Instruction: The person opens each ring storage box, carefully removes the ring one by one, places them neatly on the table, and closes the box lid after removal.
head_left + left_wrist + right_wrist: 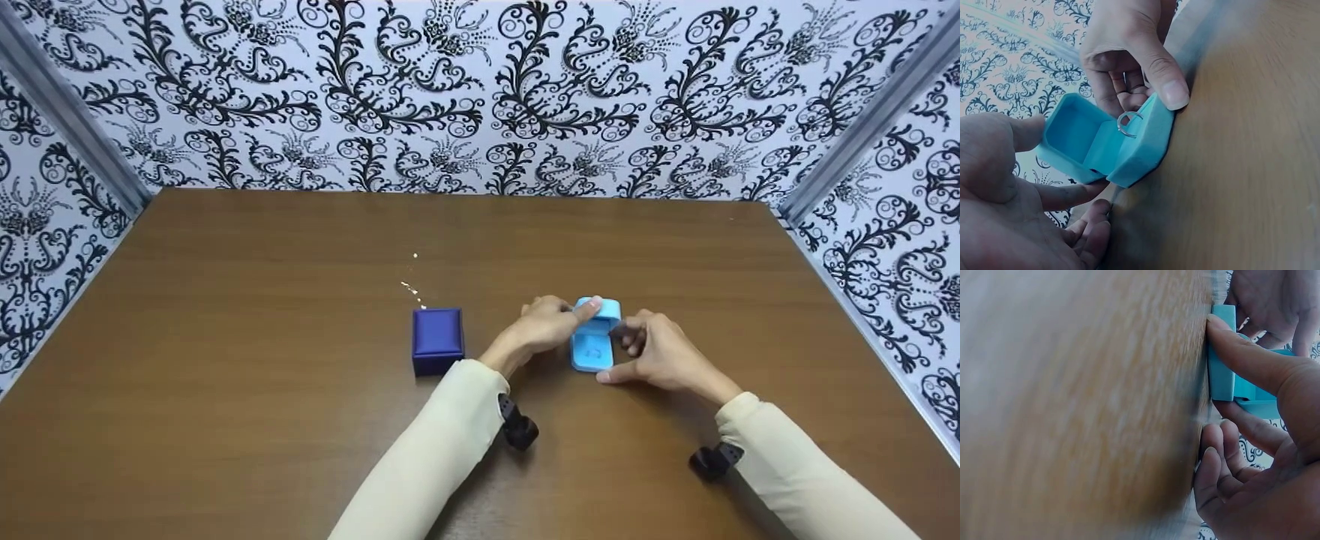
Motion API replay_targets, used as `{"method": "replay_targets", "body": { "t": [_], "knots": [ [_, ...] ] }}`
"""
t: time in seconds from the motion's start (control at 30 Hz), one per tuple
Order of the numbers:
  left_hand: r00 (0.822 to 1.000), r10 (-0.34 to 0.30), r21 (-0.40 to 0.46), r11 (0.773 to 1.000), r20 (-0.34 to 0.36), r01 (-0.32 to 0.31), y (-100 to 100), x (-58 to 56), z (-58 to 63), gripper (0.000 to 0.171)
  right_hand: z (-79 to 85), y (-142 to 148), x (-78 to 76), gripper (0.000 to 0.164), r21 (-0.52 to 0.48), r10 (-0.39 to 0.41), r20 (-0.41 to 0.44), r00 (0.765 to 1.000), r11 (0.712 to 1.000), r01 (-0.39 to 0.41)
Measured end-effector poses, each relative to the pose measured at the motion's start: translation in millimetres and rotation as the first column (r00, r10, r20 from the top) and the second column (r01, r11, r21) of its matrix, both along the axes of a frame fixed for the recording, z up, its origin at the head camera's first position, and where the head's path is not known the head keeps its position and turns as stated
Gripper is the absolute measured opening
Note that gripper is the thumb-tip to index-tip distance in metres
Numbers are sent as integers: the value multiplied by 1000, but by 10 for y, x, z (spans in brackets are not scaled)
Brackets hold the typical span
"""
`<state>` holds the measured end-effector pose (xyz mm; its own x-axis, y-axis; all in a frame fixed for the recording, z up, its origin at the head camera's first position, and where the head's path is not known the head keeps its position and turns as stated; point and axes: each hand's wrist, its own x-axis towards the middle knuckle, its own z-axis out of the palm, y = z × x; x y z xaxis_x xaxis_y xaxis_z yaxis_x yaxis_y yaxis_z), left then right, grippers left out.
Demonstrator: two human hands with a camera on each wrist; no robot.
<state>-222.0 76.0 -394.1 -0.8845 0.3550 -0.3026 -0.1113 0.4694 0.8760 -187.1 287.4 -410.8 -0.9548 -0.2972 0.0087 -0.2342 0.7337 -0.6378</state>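
A light blue ring box (580, 363) sits on the table with its lid raised. In the left wrist view a thin silver-coloured ring (1120, 126) stands in the padded base. My left hand (545, 327) pinches the lid (1060, 163), thumb on one side and a finger behind. On the other side my right hand (664, 354) holds the base, its thumb at the front corner and the index finger at the side. The right wrist view shows that thumb (1249, 357) against the base. Left of my left hand stands a dark blue box (438, 332) with its lid down.
The brown wooden table (247, 390) spreads round both boxes. Small white specks (409, 287) lie behind the dark blue box. A black-and-white patterned wall (480, 97) closes off the back, with similar panels at both sides.
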Motion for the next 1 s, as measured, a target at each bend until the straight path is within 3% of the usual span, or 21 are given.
{"method": "replay_targets", "body": {
  "t": [0.27, 0.47, 0.73, 1.0],
  "knots": [
    [999, 28, -13, 1000, -27, -28, 23, 31, -22, 68, -11, -3, -6, 52, 3, -9, 3, 1000, 1000, 9],
    [993, 33, -26, 999, -110, -36, -10, 78, -22, 64, -9, -4, -5, 54, 1, -16, 12, 1000, 1000, 16],
    [975, 60, -35, 997, -214, -69, -117, 172, -27, 48, -17, 3, 17, 54, 3, -19, 7, 1000, 1000, 19],
    [945, 92, 5, 995, -315, -95, -185, 258, -21, 28, -21, 2, -10, 56, 19, -26, 3, 1000, 999, 26]
  ]
}}
